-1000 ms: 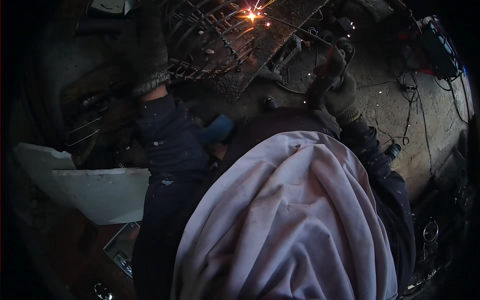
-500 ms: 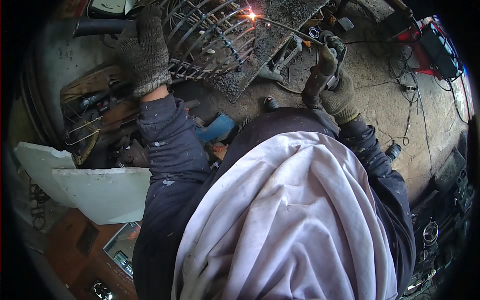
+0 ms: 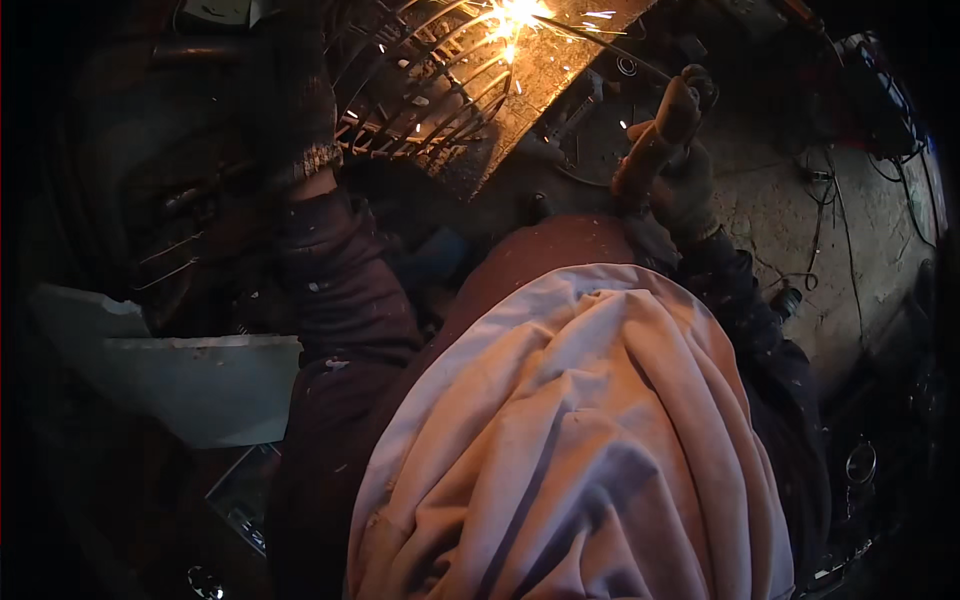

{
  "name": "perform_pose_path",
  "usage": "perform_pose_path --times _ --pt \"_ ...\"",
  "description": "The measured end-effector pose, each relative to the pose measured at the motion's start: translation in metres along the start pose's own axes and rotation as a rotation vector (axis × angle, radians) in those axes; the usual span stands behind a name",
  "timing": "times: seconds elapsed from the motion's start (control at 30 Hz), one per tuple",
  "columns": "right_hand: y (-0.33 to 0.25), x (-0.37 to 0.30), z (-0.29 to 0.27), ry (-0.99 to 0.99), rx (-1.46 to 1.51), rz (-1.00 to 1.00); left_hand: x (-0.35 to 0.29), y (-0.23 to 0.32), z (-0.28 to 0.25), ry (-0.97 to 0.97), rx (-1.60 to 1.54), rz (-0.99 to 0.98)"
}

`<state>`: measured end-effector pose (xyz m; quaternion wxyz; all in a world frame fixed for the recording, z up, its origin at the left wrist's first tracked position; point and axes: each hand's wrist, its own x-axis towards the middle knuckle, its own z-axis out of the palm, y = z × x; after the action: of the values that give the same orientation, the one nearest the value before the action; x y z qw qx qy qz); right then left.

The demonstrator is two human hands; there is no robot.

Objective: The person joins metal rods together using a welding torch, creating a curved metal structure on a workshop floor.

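In my right hand (image 3: 688,190), wrapped in a knit glove, is a welding electrode holder (image 3: 660,140). A thin welding electrode (image 3: 620,52) runs from it up and left to a bright arc with flying sparks. The arc burns at the far right edge of a curved rack of metal bars (image 3: 420,95), which lies on a dark, crusted metal plate (image 3: 535,105). Beside the rack's left side is my gloved left hand (image 3: 305,110), deep in shadow. Its fingers are too dark to make out, so its grip is hidden.
Pale boards (image 3: 200,385) stand at the left beside my arm. Cables (image 3: 830,210) trail over the floor on the right, near a dark machine (image 3: 885,95). A pale cloth (image 3: 570,430) covers my front.
The small glow at the electrode's tip has flared into a large, bright arc throwing sparks. Everything away from it appears much darker. Both hands stay at nearly the same places.
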<state>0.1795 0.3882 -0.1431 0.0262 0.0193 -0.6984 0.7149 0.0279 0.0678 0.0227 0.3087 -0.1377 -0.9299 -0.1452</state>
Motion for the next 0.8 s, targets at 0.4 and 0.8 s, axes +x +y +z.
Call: perform_pose_path --times 0.4,0.8 --pt "-0.003 0.001 0.005 0.058 -0.082 0.138 0.009 0.001 0.005 -0.02 -0.108 -0.078" --pt "-0.003 0.001 0.004 0.018 -0.094 0.121 0.005 0.011 0.001 0.028 -0.158 -0.179"
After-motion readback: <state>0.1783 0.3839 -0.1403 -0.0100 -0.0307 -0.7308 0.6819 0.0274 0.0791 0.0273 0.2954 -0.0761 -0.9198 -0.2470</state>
